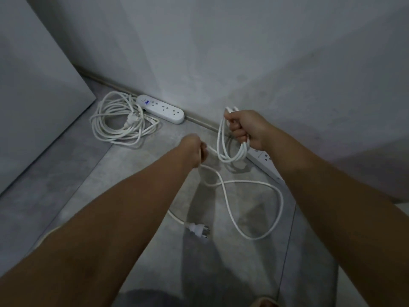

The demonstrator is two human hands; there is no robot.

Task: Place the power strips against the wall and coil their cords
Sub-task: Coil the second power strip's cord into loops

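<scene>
Coiling the second cord is the step in hand; the right hand is closed in a fist round several gathered loops of white cord, which hang down from it just above the floor; the left hand is curled round the same cord a little further along, ready to feed the next turn.

From the left hand the slack runs down, crosses itself once and sweeps in a wide open loop over the floor, ending in the plug, which lies flat between the two forearms; so a fair length is left to gather (perhaps two or three turns, by my guess).

The second power strip lies at the foot of the wall, mostly hidden under the right wrist and forearm; whether it touches the wall I cannot tell.

The first power strip already sits along the wall further left, its own coiled cord heaped loosely just beside it; that half looks done.

The next move calls for the left hand to bring its length up to the right fist and lay it in as another loop of like size, then slide back along the cord; the crossing in the slack may need a twist taken out, lest the coil kink; finally the bundle goes down beside its strip.
</scene>
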